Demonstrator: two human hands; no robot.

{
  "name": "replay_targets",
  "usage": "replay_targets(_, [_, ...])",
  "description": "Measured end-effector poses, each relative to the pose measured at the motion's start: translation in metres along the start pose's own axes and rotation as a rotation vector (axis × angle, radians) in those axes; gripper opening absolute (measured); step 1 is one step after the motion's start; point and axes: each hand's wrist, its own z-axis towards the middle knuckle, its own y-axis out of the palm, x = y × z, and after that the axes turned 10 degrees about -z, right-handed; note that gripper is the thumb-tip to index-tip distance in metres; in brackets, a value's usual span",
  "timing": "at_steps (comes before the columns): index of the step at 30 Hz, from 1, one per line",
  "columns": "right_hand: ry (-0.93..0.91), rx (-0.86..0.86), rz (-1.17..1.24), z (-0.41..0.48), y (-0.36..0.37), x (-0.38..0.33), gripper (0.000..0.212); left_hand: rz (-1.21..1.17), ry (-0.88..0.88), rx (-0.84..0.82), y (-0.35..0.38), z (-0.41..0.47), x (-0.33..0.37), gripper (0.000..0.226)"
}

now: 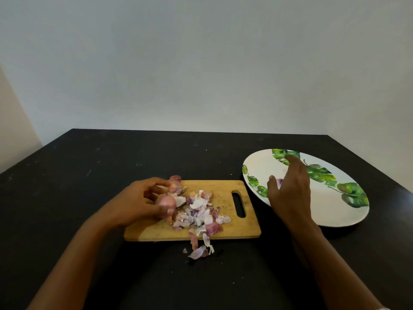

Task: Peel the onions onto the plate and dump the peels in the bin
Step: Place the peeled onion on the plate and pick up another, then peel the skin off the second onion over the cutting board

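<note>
Your black desk point(89, 175) carried the leaf-patterned plate point(330, 211) to the right of the wooden board point(223, 191). Your right grip point(290, 193) hung spread over the plate, beside a purple onion point(279, 181) lying there. Your left grip point(143, 202) curled round a pink onion point(166, 203) over the board, beside the peels point(201, 211).

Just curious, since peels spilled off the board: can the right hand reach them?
Probably yes. The right hand hovers open over the plate, and the spilled peels lie on bare table at the cutting board's near edge, with nothing between them.
</note>
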Motion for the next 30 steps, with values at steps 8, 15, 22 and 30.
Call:
replay_targets(8, [-0.355,-0.021,0.098,-0.033,0.015,-0.038,0.049,0.038,0.116,0.041,0.001,-0.002,-0.002,0.035])
replay_targets(15, [-0.445,-0.175,0.26,-0.05,0.01,-0.057,0.044,-0.465,0.185,0.347,0.024,-0.006,0.021,0.022])
replay_targets(22, [-0.483,-0.524,0.491,-0.061,0.004,-0.067,0.063,-0.889,0.098,0.157,0.077,-0.008,0.034,0.036])
replay_targets(30, [-0.421,-0.432,0.559,-0.06,0.008,-0.065,0.049,-0.635,0.276,0.296,0.082,-0.01,0.036,0.037])
